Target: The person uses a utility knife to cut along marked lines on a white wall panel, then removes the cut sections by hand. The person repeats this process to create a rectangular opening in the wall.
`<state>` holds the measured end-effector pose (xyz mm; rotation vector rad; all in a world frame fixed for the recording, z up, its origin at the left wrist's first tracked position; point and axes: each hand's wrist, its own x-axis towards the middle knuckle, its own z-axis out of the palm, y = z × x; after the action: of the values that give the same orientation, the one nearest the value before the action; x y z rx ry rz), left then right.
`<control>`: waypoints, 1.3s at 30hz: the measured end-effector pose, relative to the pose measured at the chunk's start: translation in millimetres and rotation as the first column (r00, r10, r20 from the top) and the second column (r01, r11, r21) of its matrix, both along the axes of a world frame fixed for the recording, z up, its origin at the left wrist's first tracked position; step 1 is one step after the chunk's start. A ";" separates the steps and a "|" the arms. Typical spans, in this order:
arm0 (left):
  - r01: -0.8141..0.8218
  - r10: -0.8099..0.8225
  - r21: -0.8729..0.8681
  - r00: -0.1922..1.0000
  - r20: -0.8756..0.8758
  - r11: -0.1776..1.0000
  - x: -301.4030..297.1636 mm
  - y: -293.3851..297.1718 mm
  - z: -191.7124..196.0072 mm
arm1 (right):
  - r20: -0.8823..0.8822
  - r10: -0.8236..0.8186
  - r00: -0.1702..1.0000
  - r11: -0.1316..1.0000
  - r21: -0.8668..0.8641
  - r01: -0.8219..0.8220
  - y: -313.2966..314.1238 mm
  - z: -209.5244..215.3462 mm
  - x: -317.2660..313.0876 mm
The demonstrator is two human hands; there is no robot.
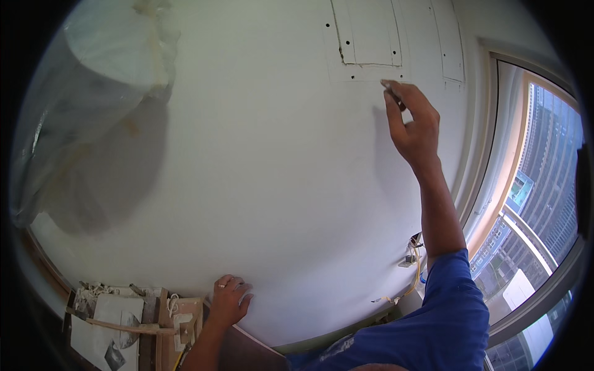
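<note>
My right hand (pixel 416 127) is raised to the white wall (pixel 278 161), its thumb and fingers pinched around something small that I cannot make out. Just above the fingertips is a rectangular panel (pixel 368 31) outlined by a rough cut in the wall, with several dark screw holes around its edges. Low at the left, my left hand (pixel 230 301) lies against the bottom of the wall. Its fingers are loosely bent, the thumb stands apart, a ring shows on one finger, and nothing is seen in it.
Clear plastic sheeting (pixel 80 136) hangs at the left. Below it stand cardboard boxes (pixel 179 321) with a wooden stick (pixel 130 326) across them. Loose yellow wires (pixel 413 272) come out of a wall opening at the lower right, beside a window (pixel 538 173). A second cut outline (pixel 448 43) is at the upper right.
</note>
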<state>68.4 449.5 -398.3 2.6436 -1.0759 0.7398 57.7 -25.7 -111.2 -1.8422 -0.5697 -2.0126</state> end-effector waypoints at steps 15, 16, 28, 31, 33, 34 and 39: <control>-0.013 0.014 -0.054 0.999 0.030 0.998 1.8 -4.3 0.9 | 0.373 -0.332 0.866 0.906 -0.128 0.403 13.0 47.6 70.8; -0.010 0.012 -0.060 1.000 0.029 0.998 1.5 -4.7 0.8 | 0.385 -0.332 0.861 0.899 -0.147 0.412 12.5 49.2 70.1; 0.014 -0.016 -0.036 0.998 -0.059 0.999 -2.5 6.3 2.0 | 0.370 -0.280 0.886 0.899 -0.221 0.377 3.9 56.3 57.6; 0.016 -0.019 -0.043 0.997 -0.075 0.999 -2.7 7.9 1.1 | 0.348 -0.295 0.890 0.889 -0.242 0.389 3.6 61.0 60.7; 0.017 -0.021 -0.046 0.996 -0.085 0.999 -2.0 8.0 1.0 | 0.377 -0.284 0.882 0.880 -0.262 0.395 0.2 63.9 65.6; 0.012 -0.016 -0.046 0.996 -0.083 0.999 -3.7 8.6 1.1 | 0.397 -0.273 0.876 0.879 -0.268 0.395 -0.7 65.5 65.9; 0.019 -0.022 -0.054 0.998 -0.058 0.998 -4.9 8.4 -2.7 | 0.266 -0.176 0.948 0.958 -0.176 0.227 -7.9 78.5 64.6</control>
<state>63.6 457.9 -400.9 2.5883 -1.0514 0.6728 122.3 -33.6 -32.7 -1.8397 -0.7051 -2.4255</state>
